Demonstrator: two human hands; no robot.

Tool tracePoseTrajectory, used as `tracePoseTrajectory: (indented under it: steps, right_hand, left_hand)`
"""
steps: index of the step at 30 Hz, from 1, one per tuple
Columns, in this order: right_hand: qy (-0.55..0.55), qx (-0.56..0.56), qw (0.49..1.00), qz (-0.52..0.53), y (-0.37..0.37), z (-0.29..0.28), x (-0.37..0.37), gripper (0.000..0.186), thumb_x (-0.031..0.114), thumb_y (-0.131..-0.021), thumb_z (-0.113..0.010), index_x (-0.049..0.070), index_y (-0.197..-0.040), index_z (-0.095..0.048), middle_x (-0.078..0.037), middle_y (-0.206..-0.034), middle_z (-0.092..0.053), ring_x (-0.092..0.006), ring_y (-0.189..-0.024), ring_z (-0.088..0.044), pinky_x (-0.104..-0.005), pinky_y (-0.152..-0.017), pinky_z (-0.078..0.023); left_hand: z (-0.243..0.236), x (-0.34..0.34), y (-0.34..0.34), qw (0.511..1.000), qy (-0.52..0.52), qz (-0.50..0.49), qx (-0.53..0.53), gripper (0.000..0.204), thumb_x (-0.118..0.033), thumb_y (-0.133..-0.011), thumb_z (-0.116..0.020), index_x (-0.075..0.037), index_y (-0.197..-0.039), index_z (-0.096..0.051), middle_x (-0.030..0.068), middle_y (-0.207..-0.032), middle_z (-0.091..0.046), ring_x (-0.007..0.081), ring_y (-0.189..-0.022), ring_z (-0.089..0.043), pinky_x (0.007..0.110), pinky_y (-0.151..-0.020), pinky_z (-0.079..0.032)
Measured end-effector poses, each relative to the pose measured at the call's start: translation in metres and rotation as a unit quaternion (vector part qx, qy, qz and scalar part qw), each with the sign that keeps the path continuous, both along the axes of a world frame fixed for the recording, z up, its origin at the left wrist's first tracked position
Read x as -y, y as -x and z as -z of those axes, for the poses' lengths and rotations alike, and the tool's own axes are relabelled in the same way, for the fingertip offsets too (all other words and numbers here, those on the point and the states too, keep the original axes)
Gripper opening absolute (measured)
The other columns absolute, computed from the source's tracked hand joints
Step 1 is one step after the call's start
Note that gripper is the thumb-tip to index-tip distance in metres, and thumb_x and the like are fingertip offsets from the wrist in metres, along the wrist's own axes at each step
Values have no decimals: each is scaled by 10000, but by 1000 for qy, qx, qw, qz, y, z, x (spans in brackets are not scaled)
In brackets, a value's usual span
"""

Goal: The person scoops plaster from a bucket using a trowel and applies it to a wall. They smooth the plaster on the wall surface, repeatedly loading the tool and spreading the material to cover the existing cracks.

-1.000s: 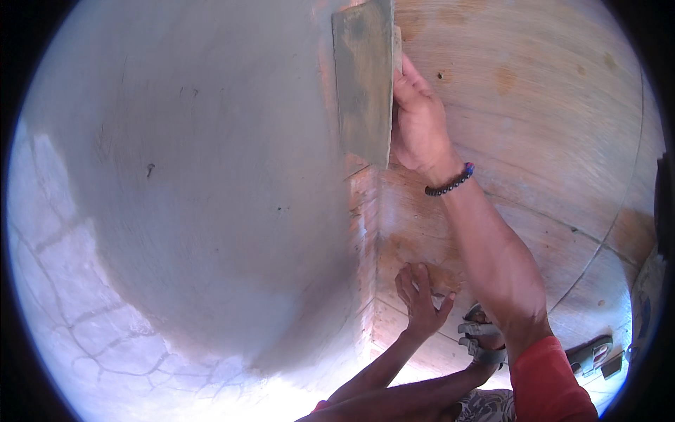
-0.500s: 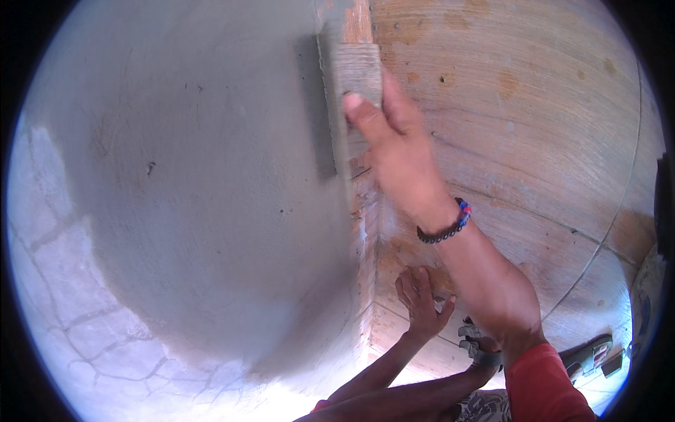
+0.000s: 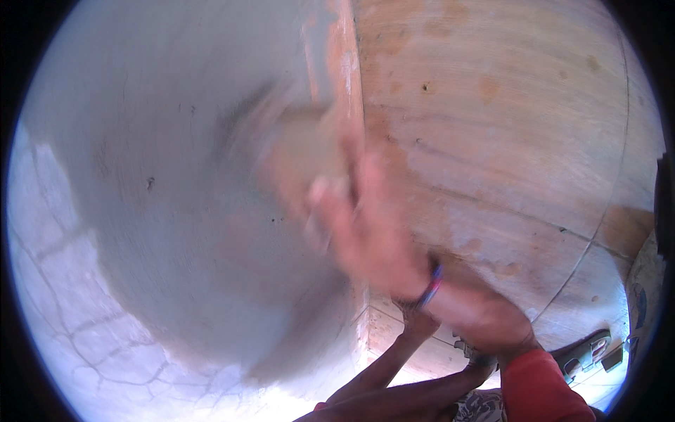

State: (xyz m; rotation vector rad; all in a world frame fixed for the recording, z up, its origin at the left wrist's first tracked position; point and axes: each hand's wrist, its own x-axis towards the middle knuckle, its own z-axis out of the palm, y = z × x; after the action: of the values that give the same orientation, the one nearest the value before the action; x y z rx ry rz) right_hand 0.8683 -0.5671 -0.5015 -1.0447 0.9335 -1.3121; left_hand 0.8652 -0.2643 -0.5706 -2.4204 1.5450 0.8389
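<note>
My right hand (image 3: 369,225), gripping the float (image 3: 302,144), is sweeping down-frame, uncovering the edge strip (image 3: 346,49); left hand (image 3: 420,322) mostly hidden, can't tell.

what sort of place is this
Likely part of a building under construction or repair: there's a patchy grey plaster-like coating, a rough reddish strip along its edge, and stained wood-look tiles.

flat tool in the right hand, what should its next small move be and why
Perhaps the right hand should guide the flat tool, blurred here, lightly up along the edge of the grey surface: in the picture, an orange strip shows uncovered above the hand, while the grey beside it looks mostly even.
</note>
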Motion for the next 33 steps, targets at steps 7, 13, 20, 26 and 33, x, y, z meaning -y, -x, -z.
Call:
tracePoseTrajectory:
  steps: [7, 13, 20, 26, 33]
  right_hand:
    - [-135, 67, 987, -54, 4, 50, 128, 628, 145, -930, -558, -121, -1419, -268, -267, -1170, -582, -310, -1004, -618, -406, -853, -531]
    - [52, -73, 994, 57, -37, 44, 51, 688, 264, -923, -565, -112, -1423, -280, -286, -1098, -608, -330, -902, -655, -407, -807, -535]
    - [-98, 33, 958, -269, 14, -10, -119, 762, 205, -882, -627, -80, -1459, -218, -306, -1213, -532, -397, -1110, -570, -432, -936, -467]
    - [-7, 22, 999, 46, 13, 51, 10, 727, 173, -860, -623, -65, -1450, -271, -310, -1272, -521, -408, -1200, -528, -412, -998, -436]
    - [-28, 6, 998, -65, 10, 16, 123, 528, 177, -945, -547, -19, -1403, -370, -175, -1151, -593, -235, -999, -608, -360, -814, -540]
  left_hand:
    - [-11, 28, 8, 998, 61, -8, -18, 964, -427, -846, -655, -27, -1516, -88, 341, -1468, -25, 538, -1328, -70, 660, -1047, -111]
    - [-1, 9, 6, 996, 84, -24, -9, 959, -424, -819, -680, -2, -1496, -149, 338, -1466, -47, 532, -1315, -108, 649, -1045, -141]
    - [-15, 27, 12, 998, 12, -11, 64, 993, -482, -770, -715, 1, -1487, -226, 336, -1465, -184, 512, -1333, -191, 603, -1085, -188]
    - [-14, 27, 7, 994, 105, -16, -10, 834, -277, -807, -698, -40, -1481, -269, 315, -1475, -163, 505, -1339, -194, 596, -1074, -190]
    - [-19, 22, -4, 987, 144, -10, -76, 802, -320, -870, -659, -28, -1489, -240, 295, -1489, -142, 465, -1366, -157, 567, -1092, -165]
